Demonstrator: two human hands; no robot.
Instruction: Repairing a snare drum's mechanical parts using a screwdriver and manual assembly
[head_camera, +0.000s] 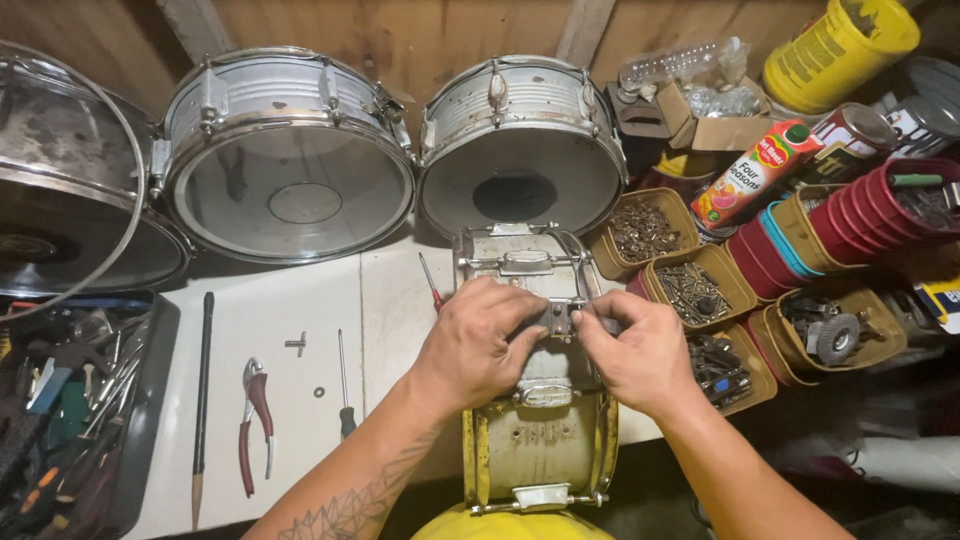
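Drum shell (540, 440), lug (558, 318) between both hands

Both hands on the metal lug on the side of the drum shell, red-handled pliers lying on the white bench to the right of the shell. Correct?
Not quite. The head view shows the red-handled pliers to the left of the drum shell, not the right. The rest holds: left hand and right hand both work the metal lug, and the pliers lie on the white bench.

Drum shell (540, 440) on its side on table (290, 300), centre, under both hands. Two drums (290, 150) behind it against wall. Pliers (255, 420), screwdriver (343, 385), long rod (203, 390) left. Tins of hardware (690, 290) right. Tool tray (70, 400) far left.
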